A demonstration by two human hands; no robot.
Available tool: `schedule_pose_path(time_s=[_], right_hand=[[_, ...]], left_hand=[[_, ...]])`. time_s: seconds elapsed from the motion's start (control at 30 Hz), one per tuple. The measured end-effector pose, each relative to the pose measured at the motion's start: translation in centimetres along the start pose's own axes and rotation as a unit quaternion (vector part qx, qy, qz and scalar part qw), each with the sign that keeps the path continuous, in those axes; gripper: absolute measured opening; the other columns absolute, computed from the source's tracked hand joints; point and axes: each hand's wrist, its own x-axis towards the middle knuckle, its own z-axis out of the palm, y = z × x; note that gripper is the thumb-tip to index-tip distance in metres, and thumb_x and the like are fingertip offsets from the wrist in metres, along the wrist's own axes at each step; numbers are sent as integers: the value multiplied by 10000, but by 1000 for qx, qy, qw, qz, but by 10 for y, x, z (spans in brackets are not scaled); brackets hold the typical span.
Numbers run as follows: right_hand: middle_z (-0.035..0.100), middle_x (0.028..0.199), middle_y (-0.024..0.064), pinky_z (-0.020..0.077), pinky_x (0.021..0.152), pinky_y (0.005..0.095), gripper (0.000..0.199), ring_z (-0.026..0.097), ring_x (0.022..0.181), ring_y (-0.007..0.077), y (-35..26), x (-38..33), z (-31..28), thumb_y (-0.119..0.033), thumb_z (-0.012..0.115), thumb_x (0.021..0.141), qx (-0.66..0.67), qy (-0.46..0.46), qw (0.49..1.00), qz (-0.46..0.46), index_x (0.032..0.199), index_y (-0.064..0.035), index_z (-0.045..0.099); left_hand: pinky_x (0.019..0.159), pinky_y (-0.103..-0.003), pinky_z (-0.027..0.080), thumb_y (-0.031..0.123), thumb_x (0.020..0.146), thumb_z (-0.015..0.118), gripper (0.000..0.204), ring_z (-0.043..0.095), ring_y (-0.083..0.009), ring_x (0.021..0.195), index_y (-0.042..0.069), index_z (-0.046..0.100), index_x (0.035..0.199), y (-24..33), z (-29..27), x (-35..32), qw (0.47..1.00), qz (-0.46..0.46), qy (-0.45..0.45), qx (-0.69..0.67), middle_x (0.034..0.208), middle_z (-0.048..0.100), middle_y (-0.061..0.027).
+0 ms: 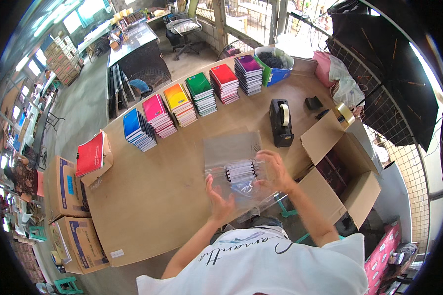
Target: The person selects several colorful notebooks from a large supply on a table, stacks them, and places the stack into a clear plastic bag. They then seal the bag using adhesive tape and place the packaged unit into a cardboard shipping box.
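Observation:
A clear plastic bag [231, 147] lies at the table's near edge, in front of my body. Inside it is a stack of notebooks [240, 171] with white page edges and dark marks along both sides. My left hand [220, 202] is at the bag's left side, thumb and fingers apart. On the other side, my right hand [276, 173] has its fingers and thumb bent round the bag's right edge, by the stack. The bag's near end is loose and crumpled.
Stacks of notebooks with blue [139, 130], pink, yellow, green [201, 94], red and purple covers line the far edge. A black tape dispenser [281, 123] stands right of the bag. An open carton [337, 172] is at the right, and closed cartons [81, 241] at the left.

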Motion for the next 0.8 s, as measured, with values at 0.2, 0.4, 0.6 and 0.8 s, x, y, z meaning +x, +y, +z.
schedule_pose_path(time_s=[0.2, 0.4, 0.6, 0.8], right_hand=[[601, 976, 57, 482, 727, 422, 297, 616, 868, 275, 26, 57, -11, -175, 744, 663, -114, -316, 935, -117, 907, -110, 588], [562, 1026, 39, 442, 833, 464, 153, 550, 1038, 255, 25, 68, 10, -135, 727, 682, -100, -270, 943, -167, 752, -125, 592], [471, 1301, 83, 379, 993, 462, 278, 427, 1237, 300, 32, 54, 20, -116, 768, 642, -61, -150, 978, -131, 892, -177, 662], [450, 1355, 69, 452, 923, 411, 683, 492, 1169, 252, 54, 22, 48, -84, 763, 666, 354, -77, 916, 170, 1299, -165, 520]], left_hand=[[1118, -547, 181, 23, 695, 632, 688, 351, -337, 1345, 79, 344, 1318, -53, -26, 39, 945, 254, -194, 68, 1293, 498, -137], [1131, -589, 124, 85, 645, 697, 853, 236, -284, 1416, 307, 385, 1408, -38, -51, 87, 813, 311, -423, 252, 1489, 321, -17], [1133, -606, 98, 77, 643, 665, 898, 104, -324, 1450, 483, 368, 1387, 1, -37, 107, 778, 241, -531, 235, 1574, 102, -23], [1134, -591, 111, 73, 658, 649, 815, 108, -335, 1449, 321, 391, 1390, -14, -30, 100, 786, 312, -482, 227, 1530, 235, -99]])
